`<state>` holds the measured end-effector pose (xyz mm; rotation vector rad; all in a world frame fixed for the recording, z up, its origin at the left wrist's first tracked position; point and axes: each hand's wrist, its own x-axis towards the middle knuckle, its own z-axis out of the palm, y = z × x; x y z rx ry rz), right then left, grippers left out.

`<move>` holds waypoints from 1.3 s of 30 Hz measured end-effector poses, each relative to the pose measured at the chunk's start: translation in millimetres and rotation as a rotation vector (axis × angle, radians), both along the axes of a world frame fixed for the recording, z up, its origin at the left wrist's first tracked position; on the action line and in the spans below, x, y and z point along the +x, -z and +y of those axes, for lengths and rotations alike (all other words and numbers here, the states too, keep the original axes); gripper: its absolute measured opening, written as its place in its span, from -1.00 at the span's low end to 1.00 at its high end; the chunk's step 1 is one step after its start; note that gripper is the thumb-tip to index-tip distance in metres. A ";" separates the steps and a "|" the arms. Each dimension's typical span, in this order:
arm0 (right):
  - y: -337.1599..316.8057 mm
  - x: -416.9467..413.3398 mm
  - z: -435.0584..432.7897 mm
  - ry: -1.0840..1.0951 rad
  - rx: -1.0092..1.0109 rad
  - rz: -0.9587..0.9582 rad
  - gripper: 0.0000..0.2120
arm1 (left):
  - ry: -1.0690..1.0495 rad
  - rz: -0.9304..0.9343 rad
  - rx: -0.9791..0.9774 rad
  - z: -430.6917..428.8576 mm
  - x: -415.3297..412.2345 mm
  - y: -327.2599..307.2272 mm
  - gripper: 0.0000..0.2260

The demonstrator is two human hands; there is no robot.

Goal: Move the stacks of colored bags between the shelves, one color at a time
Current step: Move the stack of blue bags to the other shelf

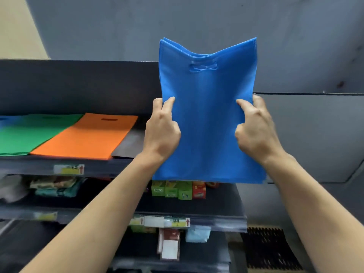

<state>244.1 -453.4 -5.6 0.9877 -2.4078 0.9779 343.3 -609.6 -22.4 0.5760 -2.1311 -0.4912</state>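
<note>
I hold a stack of blue bags [206, 119] upright in the air in front of the top shelf [130, 144], handle cut-out at the top. My left hand [162, 129] grips its left edge, thumb on the front face. My right hand [254, 127] grips the right edge the same way. On the top shelf to the left lie a flat orange stack [86, 134] and a green stack [29, 133]. A sliver of another blue stack [4, 121] shows at the far left edge.
A bare dark patch of the top shelf lies right of the orange stack. Lower shelves hold folded cloths [55, 187], small coloured boxes [178, 189] and packets [169, 245]. Grey walls stand behind and to the right. A floor grate [269, 249] lies at lower right.
</note>
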 end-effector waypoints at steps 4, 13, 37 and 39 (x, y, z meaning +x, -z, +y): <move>-0.3 24.7 -66.9 -0.069 -0.020 0.011 -0.40 | -0.065 -0.007 0.008 -60.7 36.2 0.8 -0.47; 3.4 71.3 -179.1 -0.319 -0.052 -0.018 -0.45 | -0.262 0.000 0.058 -140.7 115.0 5.1 -0.47; 13.6 280.2 -447.6 -0.699 -0.032 -0.116 -0.43 | -0.649 -0.033 0.070 -349.9 358.1 11.2 -0.48; 14.5 305.1 -470.2 -0.694 -0.021 -0.118 -0.43 | -0.654 -0.032 0.090 -375.6 383.1 11.3 -0.48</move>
